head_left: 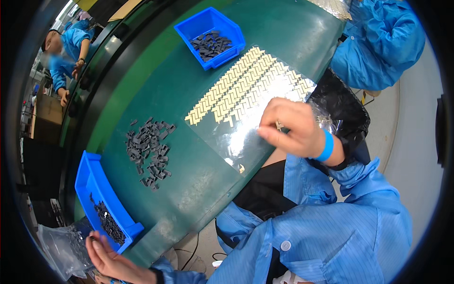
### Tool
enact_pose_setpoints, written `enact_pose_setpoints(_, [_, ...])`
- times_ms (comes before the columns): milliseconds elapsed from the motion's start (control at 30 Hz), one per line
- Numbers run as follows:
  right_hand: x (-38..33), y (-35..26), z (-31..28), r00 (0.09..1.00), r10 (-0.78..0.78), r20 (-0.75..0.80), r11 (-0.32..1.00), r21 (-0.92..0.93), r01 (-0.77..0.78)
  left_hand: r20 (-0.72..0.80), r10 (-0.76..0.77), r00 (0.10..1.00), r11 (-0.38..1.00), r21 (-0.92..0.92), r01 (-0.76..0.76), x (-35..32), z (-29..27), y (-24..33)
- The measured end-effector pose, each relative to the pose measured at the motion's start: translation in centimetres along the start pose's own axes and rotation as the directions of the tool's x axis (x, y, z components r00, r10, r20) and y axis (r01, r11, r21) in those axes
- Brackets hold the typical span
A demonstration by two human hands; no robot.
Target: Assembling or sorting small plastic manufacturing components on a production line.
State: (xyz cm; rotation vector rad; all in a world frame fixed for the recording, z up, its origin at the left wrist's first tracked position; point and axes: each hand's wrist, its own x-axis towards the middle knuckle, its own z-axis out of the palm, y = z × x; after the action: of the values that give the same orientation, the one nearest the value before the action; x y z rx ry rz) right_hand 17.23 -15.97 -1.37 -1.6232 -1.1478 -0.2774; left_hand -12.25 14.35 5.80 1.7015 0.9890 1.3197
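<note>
Sticker sheet (pixel 211 137), clear and dotted with small cream stickers (pixel 227 97), lies flat on the green table (pixel 189 187) in front of the person, its long axis slanting from lower left to upper right. The sticker rows follow that same slant, and a bare clear strip runs along the side nearer the body.

Of the 2 hands, the right hand (pixel 295 125) is far nearer: it hangs over the sheet's right part, fingers curled and thumb close to the forefinger. 1 cream bit shows beneath the bent fingers, but I cannot tell whether they have hold of it or it lies on the sheet below. Most of the stickers lie to the left of this hand and farther from the body.

The left hand (pixel 111 260) is well apart at the lower left, beside the near blue bin (pixel 106 189) and a clear plastic bag (pixel 59 246). Its thumb and fingertips nearly meet, seemingly pinching 1 small dark piece (pixel 92 238). From that pinch, the sheet lies up and to the right, with a loose pile of dark grey pieces (pixel 149 146) between. Another blue bin (pixel 182 31) stands just beyond the sheet, holding more such pieces.
</note>
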Motion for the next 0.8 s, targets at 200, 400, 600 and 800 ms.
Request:
enact_pose_setpoints(200, [0.7, 1.7, -0.5, 0.992, 0.041, 0.12, 0.987, -0.156, -0.022, 0.367, 0.498, 0.785, 0.296, 0.779, -0.552, 3.6, 0.4, -1.8])
enact_pose_setpoints(400, [0.9, 3.8, 2.2, 0.968, -0.025, 0.251, 0.956, -0.278, 0.097, 0.843, 0.327, 0.426, 0.695, 0.091, -0.713, -7.0, 16.9, 1.8])
enact_pose_setpoints(600, [1.2, 4.3, 3.8, 0.934, 0.043, 0.355, 0.963, -0.265, 0.056, 0.876, 0.379, 0.297, 0.69, -0.054, -0.722, -10.1, 24.2, -0.4])
enact_pose_setpoints(800, [2.0, 4.8, 3.3, 0.913, 0.053, 0.405, 0.95, -0.302, 0.079, 0.878, 0.396, 0.268, 0.706, -0.105, -0.701, -9.6, 25.4, -1.5])
